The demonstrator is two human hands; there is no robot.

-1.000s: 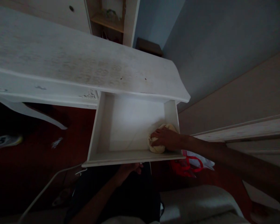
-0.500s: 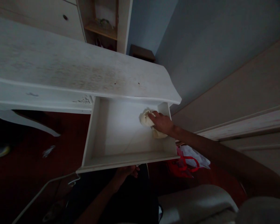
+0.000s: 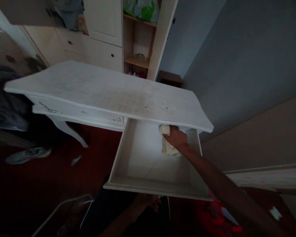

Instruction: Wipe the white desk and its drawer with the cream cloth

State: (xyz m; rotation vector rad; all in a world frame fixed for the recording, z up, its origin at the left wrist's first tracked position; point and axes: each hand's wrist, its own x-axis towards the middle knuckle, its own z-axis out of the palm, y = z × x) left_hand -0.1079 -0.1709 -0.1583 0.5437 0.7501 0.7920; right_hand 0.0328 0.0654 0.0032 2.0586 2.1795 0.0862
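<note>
- Gripped a bunched, cream-coloured cloth point(image 3: 170, 150) with the right hand point(image 3: 177, 135), grip pressed together on the folds.
- Held the cloth on the floor of a white, shallow, rectangular drawer point(image 3: 140, 164), toward the back right, near the front lip of a long, white, curved-edge table point(image 3: 101, 84).
- Bunched rather than spread flat, likely for a thick pad under the palm.
- Placed the left hand point(image 3: 148, 201) below the drawer's front edge, fingers curled, probably to steady the pulled-out drawer; could not tell pinching from mere resting in the shadow.
- Reached in across the right side wall with the right forearm point(image 3: 212, 179), away from the left wall.
- Had room for sliding leftward and toward the front board, but little behind, close to the tabletop's edge.
- Saw a plain grey wall point(image 3: 249, 75) beyond the table's right end and a partly hidden red bag point(image 3: 214, 210) low beside the drawer.
</note>
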